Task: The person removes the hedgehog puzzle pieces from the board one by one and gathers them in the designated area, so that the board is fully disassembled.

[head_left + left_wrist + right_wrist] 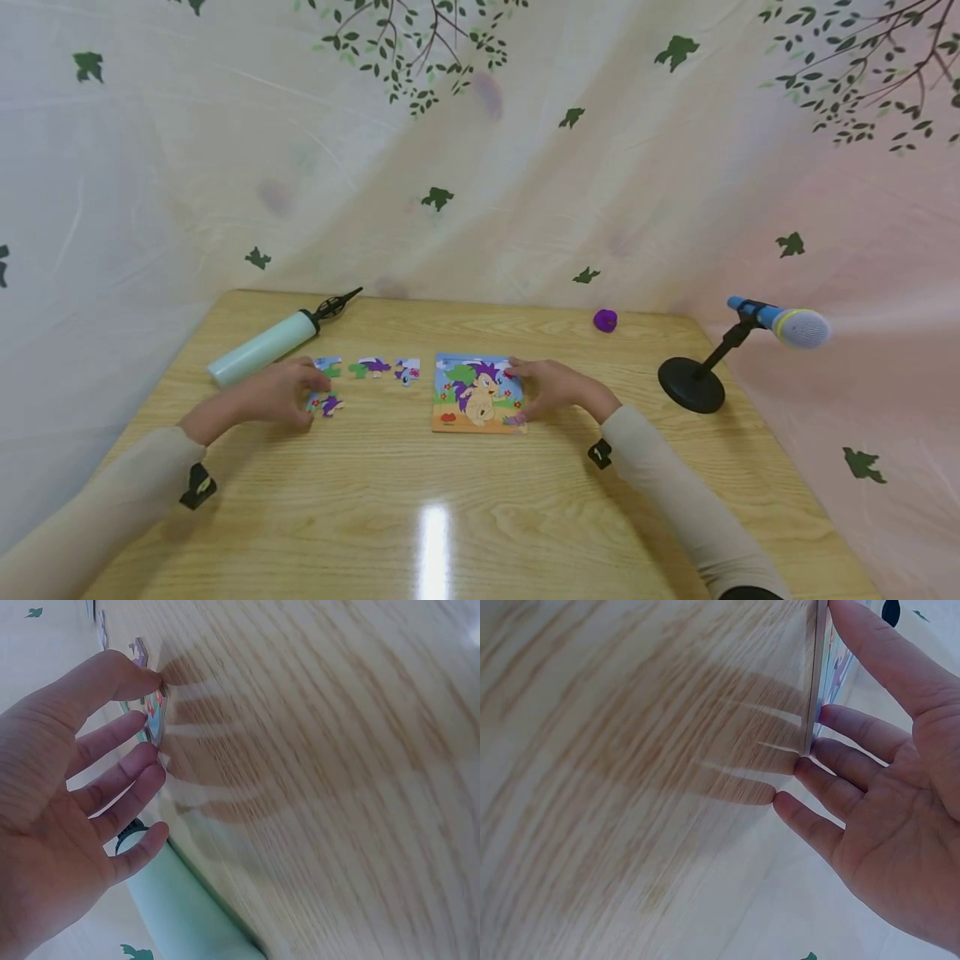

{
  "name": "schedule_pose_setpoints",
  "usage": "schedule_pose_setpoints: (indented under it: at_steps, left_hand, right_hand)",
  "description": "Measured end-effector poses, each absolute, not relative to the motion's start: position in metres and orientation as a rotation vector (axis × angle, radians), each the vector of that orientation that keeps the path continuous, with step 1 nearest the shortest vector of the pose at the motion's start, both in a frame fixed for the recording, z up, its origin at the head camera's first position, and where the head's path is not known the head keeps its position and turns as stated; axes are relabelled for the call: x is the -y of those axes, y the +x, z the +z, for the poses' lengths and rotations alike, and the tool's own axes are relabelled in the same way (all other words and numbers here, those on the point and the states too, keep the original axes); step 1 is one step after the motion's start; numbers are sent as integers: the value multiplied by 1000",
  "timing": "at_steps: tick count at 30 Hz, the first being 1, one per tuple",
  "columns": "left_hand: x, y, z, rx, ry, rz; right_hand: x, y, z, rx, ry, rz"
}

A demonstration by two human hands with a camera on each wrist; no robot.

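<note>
At the left of the table my left hand (281, 392) has its thumb and fingertips about a small jigsaw piece (327, 405) with purple and green print. In the left wrist view its fingers (141, 796) are spread and bent, with the printed piece (155, 714) between thumb and fingertips. Other jigsaw pieces (371, 367) lie just beyond. My right hand (555, 388) is at the right side of a square puzzle board (480, 400) showing a purple-spined hedgehog. Its fairly straight fingers (847, 761) touch the board's edge (814, 682), thumb near one corner.
A pale green hand pump (266, 346) with a black nozzle lies beyond the left hand. At the far right stands a blue microphone (780, 321) on a round black base (690, 387). A small purple object (605, 320) sits near the table's back edge, before a leaf-patterned curtain (480, 225).
</note>
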State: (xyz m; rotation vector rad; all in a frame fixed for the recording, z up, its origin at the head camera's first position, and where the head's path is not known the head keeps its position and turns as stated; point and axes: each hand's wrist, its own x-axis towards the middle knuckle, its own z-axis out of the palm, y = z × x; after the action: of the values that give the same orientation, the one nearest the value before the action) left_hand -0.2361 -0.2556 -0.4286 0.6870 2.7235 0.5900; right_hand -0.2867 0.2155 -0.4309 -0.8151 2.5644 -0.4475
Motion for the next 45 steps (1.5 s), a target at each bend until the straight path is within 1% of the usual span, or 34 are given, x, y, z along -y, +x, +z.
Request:
schedule_pose_setpoints:
  at_steps: [19,28,34,38,45]
  left_hand:
    - [260,-238,-431,-2783,761,611]
    - [250,-242,-429,-2802,828,608]
    - [220,-251,-424,-2797,911,635]
    - [191,-260,-427,-2771,995,698]
    - [135,-272,-427,-2670,1019,749]
  right_hand:
    - [-217,-287,-433,-2563,-808,-462]
    - [-216,-286,-432,-2565,-811,-462]
    - [-217,-285,-431,-2566,-812,-457]
    - [-218,-284,-431,-2563,-798,-461]
    - [-219,-286,-433,-2550,-790,-480]
